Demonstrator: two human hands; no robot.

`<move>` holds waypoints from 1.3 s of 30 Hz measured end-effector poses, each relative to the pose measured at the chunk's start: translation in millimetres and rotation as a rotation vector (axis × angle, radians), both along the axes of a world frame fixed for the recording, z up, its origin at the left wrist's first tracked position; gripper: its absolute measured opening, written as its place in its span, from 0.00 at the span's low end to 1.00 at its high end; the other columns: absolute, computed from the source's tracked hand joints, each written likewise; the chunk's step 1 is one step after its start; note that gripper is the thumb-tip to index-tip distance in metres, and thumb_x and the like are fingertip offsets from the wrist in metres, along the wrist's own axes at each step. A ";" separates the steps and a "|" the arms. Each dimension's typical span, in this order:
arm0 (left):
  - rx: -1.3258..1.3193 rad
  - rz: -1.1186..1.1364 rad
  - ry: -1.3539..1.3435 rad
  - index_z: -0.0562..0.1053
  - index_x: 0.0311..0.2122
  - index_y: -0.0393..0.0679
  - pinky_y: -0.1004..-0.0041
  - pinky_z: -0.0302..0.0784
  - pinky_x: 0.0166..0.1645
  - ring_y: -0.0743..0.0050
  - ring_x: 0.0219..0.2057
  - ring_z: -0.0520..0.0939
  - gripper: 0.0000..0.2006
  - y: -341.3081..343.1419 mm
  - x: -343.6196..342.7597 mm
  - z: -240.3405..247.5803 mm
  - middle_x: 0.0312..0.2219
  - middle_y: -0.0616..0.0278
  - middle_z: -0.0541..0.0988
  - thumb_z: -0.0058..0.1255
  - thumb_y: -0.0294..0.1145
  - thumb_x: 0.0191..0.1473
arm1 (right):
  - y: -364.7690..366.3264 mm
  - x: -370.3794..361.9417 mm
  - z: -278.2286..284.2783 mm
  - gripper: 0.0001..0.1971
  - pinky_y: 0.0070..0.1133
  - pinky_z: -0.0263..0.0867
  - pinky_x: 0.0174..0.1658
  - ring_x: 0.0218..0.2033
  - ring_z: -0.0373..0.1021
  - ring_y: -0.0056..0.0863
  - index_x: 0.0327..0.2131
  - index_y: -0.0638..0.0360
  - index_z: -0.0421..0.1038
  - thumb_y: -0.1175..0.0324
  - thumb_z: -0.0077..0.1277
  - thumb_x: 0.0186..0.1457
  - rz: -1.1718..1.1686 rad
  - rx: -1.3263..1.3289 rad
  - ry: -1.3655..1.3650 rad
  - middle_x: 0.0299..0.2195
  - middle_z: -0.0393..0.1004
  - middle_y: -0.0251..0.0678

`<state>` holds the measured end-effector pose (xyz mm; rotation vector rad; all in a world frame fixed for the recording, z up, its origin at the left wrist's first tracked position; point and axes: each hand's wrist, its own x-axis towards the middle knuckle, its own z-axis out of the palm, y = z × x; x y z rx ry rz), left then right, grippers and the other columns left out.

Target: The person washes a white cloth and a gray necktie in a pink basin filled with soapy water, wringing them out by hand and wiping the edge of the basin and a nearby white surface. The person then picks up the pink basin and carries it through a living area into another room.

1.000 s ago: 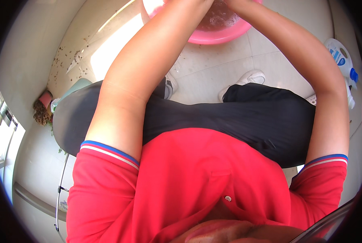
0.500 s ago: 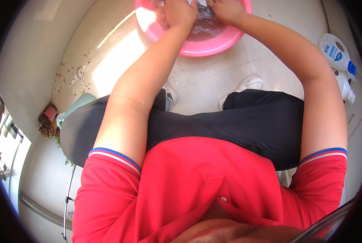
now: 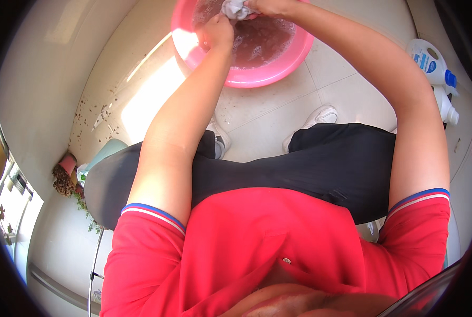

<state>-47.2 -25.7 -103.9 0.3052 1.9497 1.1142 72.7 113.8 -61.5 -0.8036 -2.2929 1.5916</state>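
Note:
A wet, bunched white cloth (image 3: pixel 235 9) is held up over the pink basin (image 3: pixel 262 79) at the top of the head view. My right hand (image 3: pixel 267 7) pinches it from the right, its fingers closed on the fabric. On the left, my left hand (image 3: pixel 218 33) is curled into a fist against the cloth's lower left side; its fingers are partly hidden, but it appears to grip the cloth. Murky brownish water (image 3: pixel 262 45) with foam and bubbles lies in the basin below both hands.
White bottles, one a jug with a blue cap (image 3: pixel 431 61), are by the wall at right. A tipped plant pot (image 3: pixel 67 164) with dried plants lies at left, near scattered bits of debris (image 3: pixel 96 116) on the tiles. My shoes (image 3: pixel 320 116) are just this side of the basin.
The cloth has come up out of the water with my hands, showing more of it. My left hand has shifted left and closed into a fist. The basin sits slightly lower in view.

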 end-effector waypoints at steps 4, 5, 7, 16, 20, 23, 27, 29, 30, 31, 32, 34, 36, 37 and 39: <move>0.263 0.435 -0.616 0.71 0.48 0.43 0.72 0.75 0.40 0.69 0.31 0.78 0.21 24.0 33.0 40.3 0.29 0.65 0.77 0.35 0.47 0.62 | -5.1 9.3 37.4 0.17 0.24 0.71 0.33 0.31 0.73 0.28 0.41 0.66 0.73 0.85 0.40 0.48 -0.030 -0.581 0.034 0.31 0.76 0.35; 0.264 0.380 -0.708 0.71 0.48 0.45 0.71 0.75 0.41 0.71 0.32 0.78 0.20 26.9 35.6 50.1 0.32 0.64 0.77 0.35 0.48 0.62 | -6.8 7.6 46.6 0.17 0.23 0.71 0.32 0.31 0.73 0.28 0.41 0.67 0.72 0.86 0.40 0.48 -0.088 -0.832 0.105 0.31 0.76 0.36; 0.264 0.275 -0.787 0.71 0.49 0.47 0.66 0.74 0.46 0.72 0.39 0.77 0.20 33.5 38.1 52.6 0.39 0.62 0.76 0.35 0.49 0.61 | 0.8 9.9 51.2 0.13 0.24 0.72 0.35 0.32 0.73 0.28 0.41 0.65 0.72 0.79 0.39 0.54 -0.001 -1.059 0.206 0.32 0.76 0.37; 0.689 -0.434 -1.200 0.66 0.53 0.36 0.60 0.80 0.43 0.49 0.38 0.79 0.24 48.5 -16.5 25.7 0.42 0.47 0.76 0.28 0.38 0.57 | 10.4 41.8 63.1 0.17 0.19 0.70 0.31 0.29 0.71 0.23 0.49 0.58 0.68 0.69 0.41 0.56 0.003 -1.326 0.041 0.38 0.74 0.36; 0.599 0.399 -1.004 0.63 0.54 0.31 0.49 0.73 0.51 0.47 0.44 0.76 0.25 70.3 14.6 78.3 0.45 0.41 0.73 0.27 0.37 0.57 | -5.8 29.4 84.7 0.15 0.25 0.70 0.36 0.30 0.72 0.27 0.40 0.59 0.73 0.66 0.36 0.60 -0.586 -1.303 0.104 0.32 0.76 0.35; 0.619 0.421 -0.890 0.63 0.54 0.33 0.48 0.72 0.53 0.49 0.44 0.76 0.23 78.0 33.0 87.4 0.45 0.42 0.73 0.27 0.35 0.57 | -4.7 30.7 67.8 0.21 0.27 0.71 0.41 0.33 0.74 0.29 0.39 0.57 0.73 0.56 0.30 0.65 -0.680 -1.272 0.370 0.32 0.77 0.34; 0.628 0.285 -0.329 0.69 0.45 0.32 0.63 0.72 0.50 0.56 0.39 0.77 0.17 68.4 64.1 96.6 0.38 0.49 0.76 0.37 0.34 0.60 | -11.6 23.4 53.4 0.28 0.27 0.70 0.43 0.34 0.74 0.28 0.39 0.53 0.74 0.43 0.27 0.65 -0.685 -1.196 0.466 0.32 0.78 0.33; 0.680 0.166 0.025 0.75 0.35 0.33 0.71 0.71 0.45 0.61 0.36 0.77 0.15 61.7 80.0 99.8 0.34 0.54 0.78 0.42 0.36 0.60 | -18.6 9.0 54.3 0.29 0.27 0.69 0.42 0.31 0.74 0.29 0.35 0.53 0.73 0.42 0.26 0.65 -0.789 -1.176 0.457 0.28 0.77 0.33; 0.681 0.166 0.021 0.75 0.35 0.33 0.71 0.71 0.45 0.61 0.36 0.77 0.15 60.6 87.7 102.3 0.34 0.54 0.78 0.42 0.36 0.60 | -13.0 15.0 44.8 0.29 0.27 0.69 0.42 0.31 0.74 0.29 0.35 0.53 0.73 0.42 0.26 0.65 -0.792 -1.173 0.455 0.28 0.77 0.33; 0.743 0.041 0.299 0.75 0.34 0.35 0.69 0.71 0.44 0.60 0.35 0.78 0.15 59.6 93.1 103.3 0.33 0.54 0.78 0.42 0.37 0.60 | -4.3 23.7 30.7 0.28 0.27 0.69 0.39 0.29 0.73 0.30 0.32 0.53 0.71 0.42 0.26 0.65 -0.610 -1.253 0.452 0.27 0.76 0.33; 0.795 -0.087 0.578 0.75 0.34 0.36 0.67 0.72 0.43 0.58 0.34 0.78 0.15 57.7 96.4 104.2 0.32 0.54 0.79 0.41 0.37 0.60 | 1.7 30.3 16.3 0.28 0.28 0.70 0.36 0.26 0.72 0.31 0.29 0.52 0.70 0.42 0.26 0.65 -0.426 -1.325 0.446 0.25 0.75 0.33; 0.665 -0.251 0.669 0.74 0.46 0.36 0.53 0.62 0.59 0.46 0.51 0.73 0.18 48.9 87.7 113.3 0.45 0.47 0.77 0.45 0.38 0.55 | -4.7 11.5 45.1 0.26 0.29 0.68 0.28 0.22 0.70 0.31 0.25 0.51 0.66 0.43 0.26 0.65 -0.742 -1.350 0.440 0.21 0.74 0.33; 0.662 -0.248 1.000 0.77 0.39 0.38 0.54 0.65 0.57 0.43 0.48 0.76 0.17 48.3 87.7 122.4 0.38 0.48 0.80 0.39 0.38 0.57 | 2.2 13.6 17.6 0.25 0.27 0.67 0.25 0.21 0.69 0.29 0.25 0.50 0.65 0.45 0.27 0.65 -0.521 -1.630 0.711 0.20 0.73 0.32; 0.661 -0.247 0.999 0.77 0.39 0.38 0.54 0.65 0.57 0.43 0.48 0.76 0.17 48.1 87.1 125.3 0.38 0.48 0.80 0.39 0.38 0.57 | 1.5 17.3 12.9 0.25 0.27 0.67 0.25 0.21 0.69 0.29 0.25 0.50 0.65 0.45 0.27 0.65 -0.522 -1.630 0.710 0.20 0.73 0.32; 0.657 -0.293 1.130 0.78 0.37 0.39 0.59 0.70 0.51 0.48 0.46 0.77 0.17 47.0 86.4 128.3 0.38 0.49 0.80 0.37 0.37 0.58 | -0.9 24.5 4.3 0.22 0.26 0.67 0.27 0.21 0.69 0.29 0.24 0.49 0.63 0.50 0.28 0.66 -0.357 -1.616 0.741 0.20 0.73 0.31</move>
